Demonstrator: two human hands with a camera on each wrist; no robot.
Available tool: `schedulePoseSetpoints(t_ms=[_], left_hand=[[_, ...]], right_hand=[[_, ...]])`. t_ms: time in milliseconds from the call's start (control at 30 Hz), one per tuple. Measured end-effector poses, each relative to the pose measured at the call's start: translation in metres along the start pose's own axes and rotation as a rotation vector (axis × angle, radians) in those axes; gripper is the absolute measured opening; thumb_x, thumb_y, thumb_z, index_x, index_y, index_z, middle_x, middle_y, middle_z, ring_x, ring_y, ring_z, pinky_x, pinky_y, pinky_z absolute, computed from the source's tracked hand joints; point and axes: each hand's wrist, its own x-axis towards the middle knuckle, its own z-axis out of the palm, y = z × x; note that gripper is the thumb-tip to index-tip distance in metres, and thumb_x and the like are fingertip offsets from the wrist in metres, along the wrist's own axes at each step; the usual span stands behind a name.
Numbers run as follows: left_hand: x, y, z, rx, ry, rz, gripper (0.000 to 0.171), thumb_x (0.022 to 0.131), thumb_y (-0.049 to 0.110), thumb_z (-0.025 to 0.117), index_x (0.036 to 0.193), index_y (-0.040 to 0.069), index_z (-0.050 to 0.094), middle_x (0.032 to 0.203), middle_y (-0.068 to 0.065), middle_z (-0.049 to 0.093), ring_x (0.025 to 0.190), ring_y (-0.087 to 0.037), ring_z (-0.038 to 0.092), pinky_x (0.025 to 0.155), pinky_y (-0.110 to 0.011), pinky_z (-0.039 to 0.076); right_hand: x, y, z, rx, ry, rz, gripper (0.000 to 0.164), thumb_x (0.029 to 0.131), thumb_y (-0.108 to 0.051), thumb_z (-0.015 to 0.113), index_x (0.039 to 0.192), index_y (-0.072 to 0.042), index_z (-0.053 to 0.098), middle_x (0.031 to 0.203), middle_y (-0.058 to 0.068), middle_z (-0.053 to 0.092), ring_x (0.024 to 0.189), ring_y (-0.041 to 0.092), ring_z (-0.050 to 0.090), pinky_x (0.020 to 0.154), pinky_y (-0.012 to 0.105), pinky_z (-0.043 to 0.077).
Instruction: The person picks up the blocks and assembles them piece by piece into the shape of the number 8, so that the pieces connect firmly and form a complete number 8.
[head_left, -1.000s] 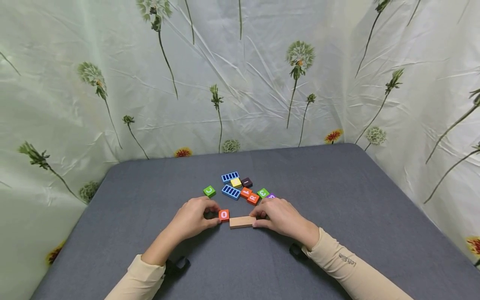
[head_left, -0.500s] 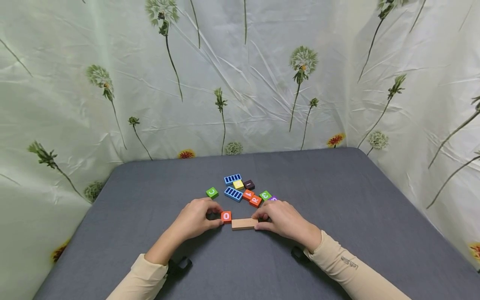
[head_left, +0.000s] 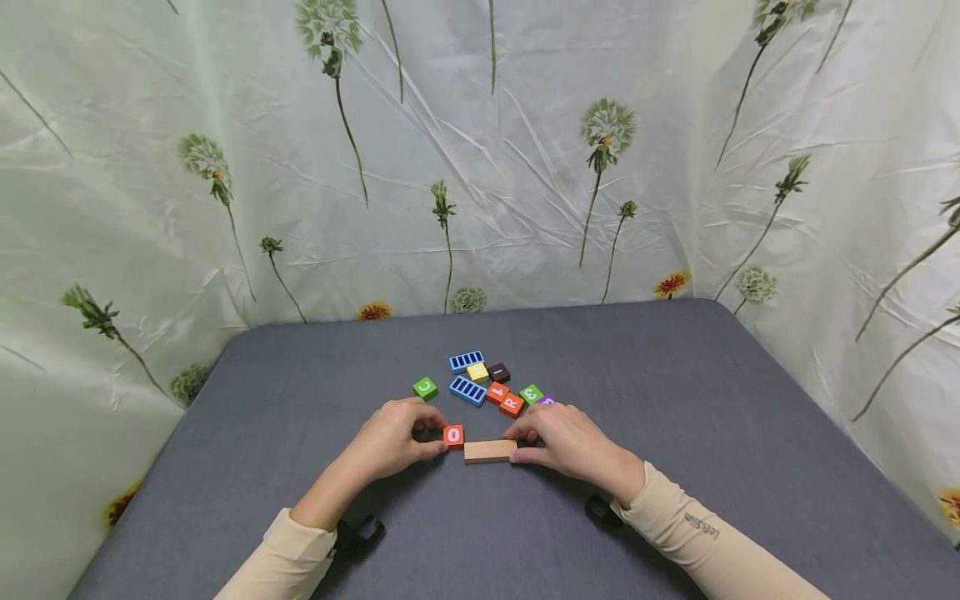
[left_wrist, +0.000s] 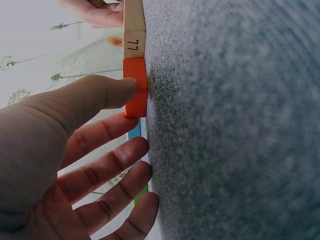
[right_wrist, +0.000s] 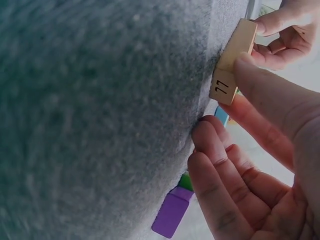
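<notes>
My left hand (head_left: 399,435) pinches a small red-orange block (head_left: 453,436) marked with a white 0 between thumb and index finger; its other fingers spread loosely in the left wrist view. The block lies flat on the grey tabletop, against or very near the left end of a plain wooden block (head_left: 489,452). My right hand (head_left: 570,440) pinches the right end of that long block with thumb and index finger. A "77" (right_wrist: 221,87) is printed on the wooden block's end face in the right wrist view.
Behind the hands lie a green block (head_left: 425,387), two blue barred blocks (head_left: 468,391), a yellow block (head_left: 477,372), a dark block (head_left: 498,372), orange blocks (head_left: 512,405), another green block (head_left: 531,394) and a partly hidden purple block (right_wrist: 171,212). A flowered curtain (head_left: 517,167) hangs behind the table.
The whole scene sits slightly lower and further right in the head view, as the camera shifted. Both hands keep their hold on the two blocks, which stay in place.
</notes>
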Motion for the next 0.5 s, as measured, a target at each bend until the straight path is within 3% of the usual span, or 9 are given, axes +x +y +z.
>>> schedulePoseSetpoints(t_ms=[167, 333, 500], left_hand=[[0.000, -0.002, 0.000, -0.002, 0.008, 0.014, 0.019, 0.084, 0.026, 0.092, 0.099, 0.021, 0.080, 0.088, 0.007, 0.066, 0.081, -0.007, 0.058, 0.072, -0.028, 0.047], [0.001, -0.002, 0.000, 0.001, 0.008, 0.006, 0.019, 0.084, 0.026, 0.092, 0.098, 0.022, 0.080, 0.088, 0.007, 0.065, 0.081, -0.007, 0.057, 0.071, -0.028, 0.046], [0.001, -0.001, 0.000, 0.001, -0.009, -0.025, 0.019, 0.085, 0.027, 0.092, 0.099, 0.022, 0.081, 0.089, 0.007, 0.065, 0.082, -0.007, 0.057, 0.073, -0.028, 0.047]], right_hand=[[0.000, 0.003, -0.001, 0.035, 0.004, -0.003, 0.024, 0.093, -0.032, 0.086, 0.112, -0.018, 0.083, 0.097, -0.007, 0.080, 0.086, 0.004, 0.071, 0.073, 0.027, 0.054], [0.000, 0.009, -0.007, 0.150, 0.001, -0.017, 0.023, 0.096, -0.027, 0.083, 0.113, -0.011, 0.081, 0.093, -0.006, 0.080, 0.082, 0.000, 0.071, 0.075, 0.025, 0.056], [0.002, 0.018, -0.015, 0.152, 0.003, 0.017, 0.021, 0.096, -0.021, 0.082, 0.114, -0.010, 0.080, 0.080, -0.010, 0.071, 0.068, -0.003, 0.056, 0.064, 0.021, 0.048]])
